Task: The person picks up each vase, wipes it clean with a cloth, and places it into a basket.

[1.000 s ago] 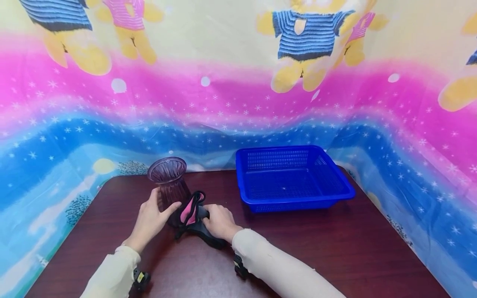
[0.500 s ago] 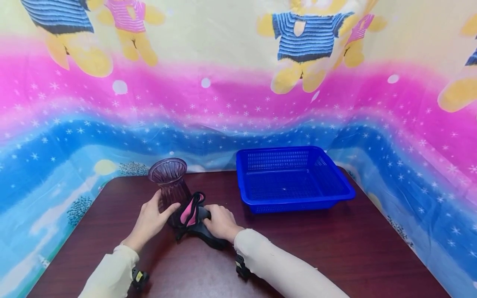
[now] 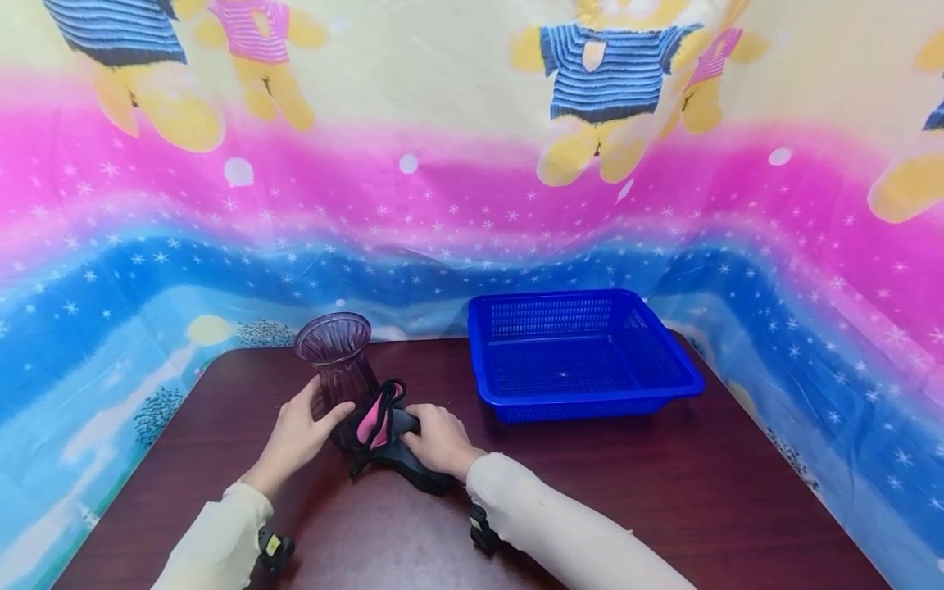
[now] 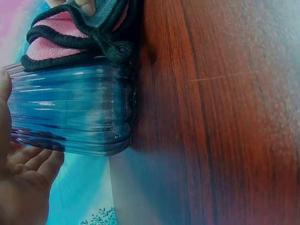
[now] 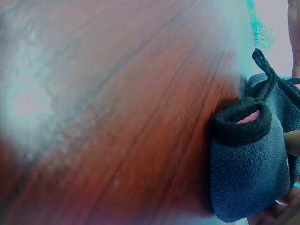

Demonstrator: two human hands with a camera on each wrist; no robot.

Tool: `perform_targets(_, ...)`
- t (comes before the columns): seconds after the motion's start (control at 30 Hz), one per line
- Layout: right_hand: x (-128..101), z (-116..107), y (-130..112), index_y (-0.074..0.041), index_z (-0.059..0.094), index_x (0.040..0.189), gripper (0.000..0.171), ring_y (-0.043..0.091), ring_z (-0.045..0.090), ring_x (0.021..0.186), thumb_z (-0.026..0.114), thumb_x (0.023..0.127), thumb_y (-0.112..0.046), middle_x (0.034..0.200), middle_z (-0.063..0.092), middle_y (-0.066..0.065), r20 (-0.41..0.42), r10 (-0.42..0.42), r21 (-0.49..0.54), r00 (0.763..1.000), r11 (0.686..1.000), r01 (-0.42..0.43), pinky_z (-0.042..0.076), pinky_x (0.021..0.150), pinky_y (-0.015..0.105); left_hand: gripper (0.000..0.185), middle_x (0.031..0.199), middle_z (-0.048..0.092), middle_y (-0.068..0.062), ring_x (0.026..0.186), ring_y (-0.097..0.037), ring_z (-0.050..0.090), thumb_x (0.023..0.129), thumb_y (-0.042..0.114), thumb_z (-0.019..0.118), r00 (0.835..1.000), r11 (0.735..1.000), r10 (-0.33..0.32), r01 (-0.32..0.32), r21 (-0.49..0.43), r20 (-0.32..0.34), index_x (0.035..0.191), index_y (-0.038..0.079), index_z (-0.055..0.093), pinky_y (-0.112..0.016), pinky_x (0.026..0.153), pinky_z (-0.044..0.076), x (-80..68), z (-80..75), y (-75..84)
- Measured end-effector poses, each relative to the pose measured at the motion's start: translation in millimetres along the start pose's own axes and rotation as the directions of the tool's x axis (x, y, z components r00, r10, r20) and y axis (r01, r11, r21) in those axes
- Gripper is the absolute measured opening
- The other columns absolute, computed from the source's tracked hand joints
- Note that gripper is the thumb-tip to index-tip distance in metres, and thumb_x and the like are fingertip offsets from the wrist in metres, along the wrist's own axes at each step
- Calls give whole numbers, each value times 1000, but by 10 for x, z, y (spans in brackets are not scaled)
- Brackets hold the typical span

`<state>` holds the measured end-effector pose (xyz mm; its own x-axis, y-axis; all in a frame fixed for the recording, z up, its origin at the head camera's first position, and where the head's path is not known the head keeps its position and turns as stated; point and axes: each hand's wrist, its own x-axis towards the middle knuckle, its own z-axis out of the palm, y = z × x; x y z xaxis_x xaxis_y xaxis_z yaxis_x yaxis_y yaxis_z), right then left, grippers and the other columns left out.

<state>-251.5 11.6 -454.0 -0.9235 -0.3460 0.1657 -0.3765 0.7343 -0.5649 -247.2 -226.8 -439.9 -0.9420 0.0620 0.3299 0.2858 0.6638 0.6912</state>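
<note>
A purple-tinted ribbed glass vase [image 3: 345, 375] with a flared mouth stands upright on the table. My left hand [image 3: 293, 438] holds its side, the thumb in front and the fingers round the far left. In the left wrist view, the clear lower body of the vase [image 4: 70, 108] shows between thumb and fingers. My right hand [image 3: 440, 440] grips a folded cleaning cloth [image 3: 416, 473], grey outside, pink inside, with black edging. In the left wrist view the cloth [image 4: 58, 44] lies against the vase's side. A black hanging loop [image 5: 263, 63] sticks up from it in the right wrist view.
A blue plastic basket [image 3: 583, 399] with slotted walls stands at the back right of the dark red wooden table [image 3: 590, 508]. A printed curtain [image 3: 442, 205] with cartoon bears surrounds the table at the back and sides.
</note>
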Motion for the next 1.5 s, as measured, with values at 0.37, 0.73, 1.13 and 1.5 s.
perform_targets(0.37,5,-14,-20,-20,74,108,19,12,67,83,72,90,-22,100,76,-2,-4,2,-2,1000,1000,-2,52,69,31,70,135,59,-34,125,-45,61,97,32,69,1000,1000,-3,3,-9,10,149,-6,41,-54,101,51,2,-16,-7)
perform_targets(0.73,21,-42,-76,-20,74,98,12,9,62,74,72,87,-17,87,73,-5,-52,-18,26,998,999,20,45,62,25,73,137,58,-34,126,-45,60,98,35,67,1000,1000,-15,15,-3,17,151,-6,39,-54,102,51,-1,-7,-18)
perform_targets(1.13,114,-254,-271,-21,74,109,21,9,65,77,69,90,-17,96,76,-5,-88,-60,46,994,997,64,49,64,25,65,134,62,-31,122,-45,63,98,30,68,1000,1000,13,-13,24,1,147,-6,45,-55,101,51,-21,-12,-15)
perform_targets(1.5,160,-471,-496,-21,70,94,7,8,56,68,68,90,-16,82,69,-7,-140,-116,68,983,990,126,42,58,21,58,136,60,-32,121,-46,64,96,12,64,1000,1000,13,-13,12,14,147,-6,43,-54,101,51,-26,-22,-4)
